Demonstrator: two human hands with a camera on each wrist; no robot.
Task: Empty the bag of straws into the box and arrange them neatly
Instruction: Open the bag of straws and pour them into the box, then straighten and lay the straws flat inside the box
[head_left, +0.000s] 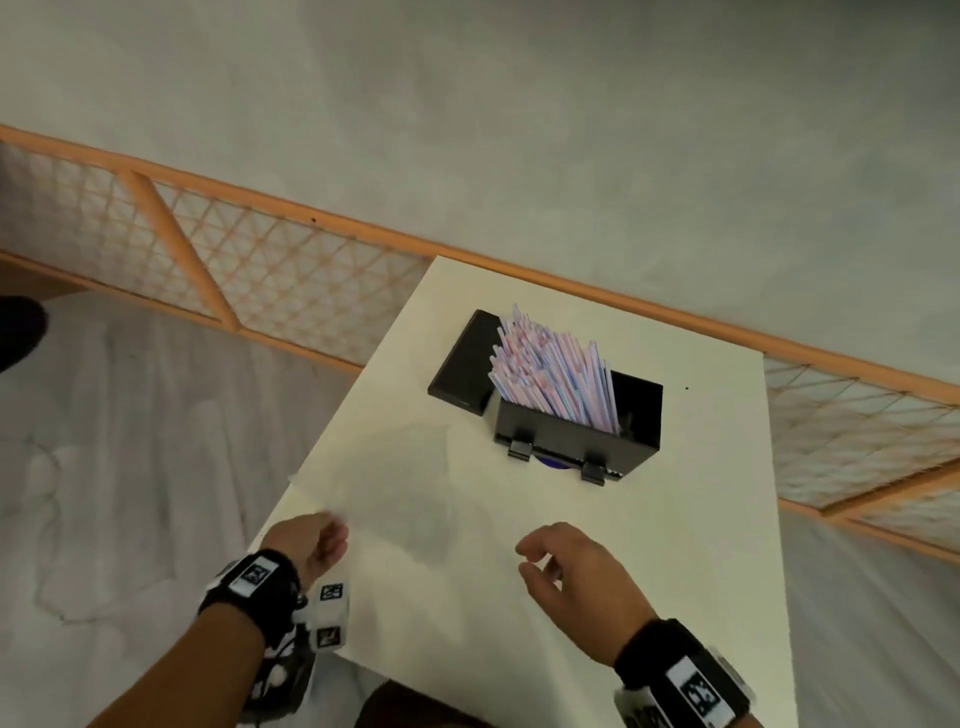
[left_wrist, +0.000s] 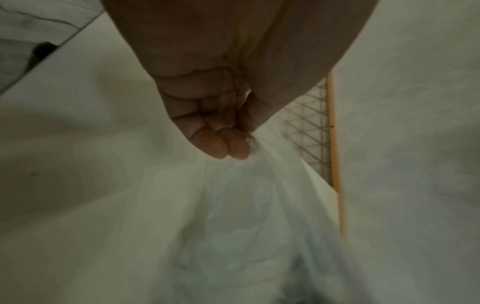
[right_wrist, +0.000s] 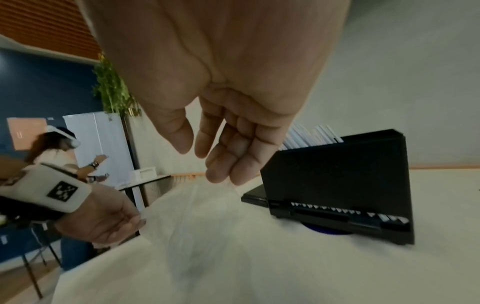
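Two hands are over the near part of the bench (head_left: 701, 519), and they differ. Your left hand (head_left: 311, 543) sits at the bench's near left edge with its fingers (left_wrist: 221, 144) curled and pressed against the thumb, pinching a gathered corner of the clear plastic bag (head_left: 395, 483). The bag spreads flat and looks empty across the bench from that pinch toward the box. Your right hand (head_left: 576, 577) hovers above the bench to the right of the bag, its fingers (right_wrist: 226, 162) loosely bent and apart from the thumb, holding nothing; from the right wrist view their tips hang just over the bag's film, though whether they touch it cannot be told.

One black box (head_left: 582, 431) stands toward the far middle of the bench, its lid (head_left: 462, 358) swung open and lying flat to the left. One dense bundle of straws (head_left: 556, 369), too many to count, stands inside, leaning to the left with the tips fanned unevenly; the right part of the box shows bare.

Bare bench surface lies between your hands and the box, and to the right of the box. An orange mesh fence (head_left: 260, 270) runs behind the bench's far edge.
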